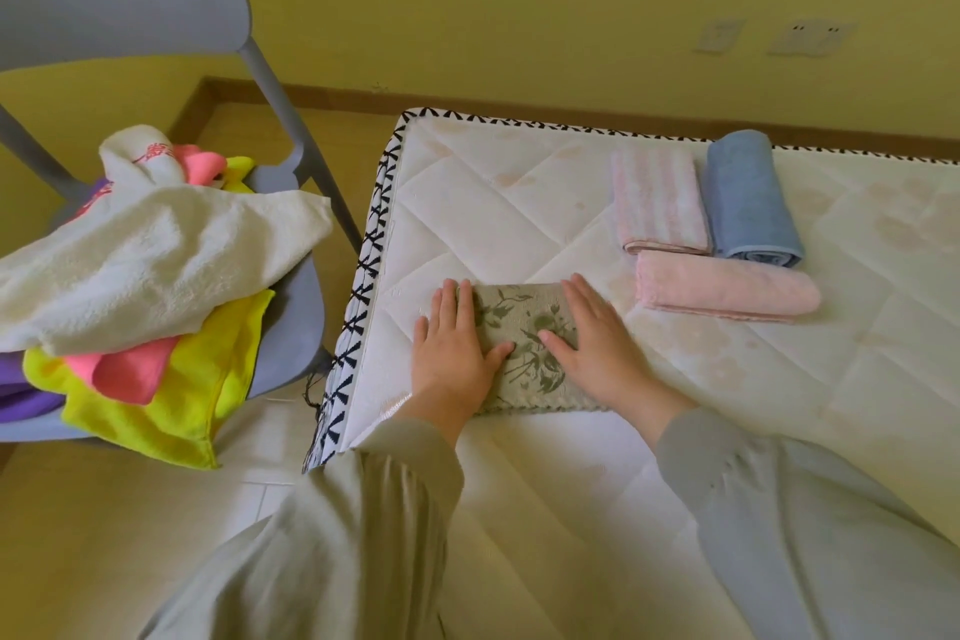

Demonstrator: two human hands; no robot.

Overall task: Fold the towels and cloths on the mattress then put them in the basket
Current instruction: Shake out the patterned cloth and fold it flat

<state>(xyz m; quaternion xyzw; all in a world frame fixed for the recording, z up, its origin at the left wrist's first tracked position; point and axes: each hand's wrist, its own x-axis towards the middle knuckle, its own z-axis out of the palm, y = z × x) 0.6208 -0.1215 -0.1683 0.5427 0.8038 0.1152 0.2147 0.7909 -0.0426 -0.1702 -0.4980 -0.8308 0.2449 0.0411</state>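
A: Sleeves [405, 478] nearest the lens. Beyond, found both hands, left [452, 346] and right [595, 346], open and flat, fingers straight, pressing the green leaf-print towel [524, 322] near the mattress [467, 203] corner.
B: Why flat?
A: Probably to set the crease. Found three folded towels [727, 291] to the right, likely staged; saw no basket.
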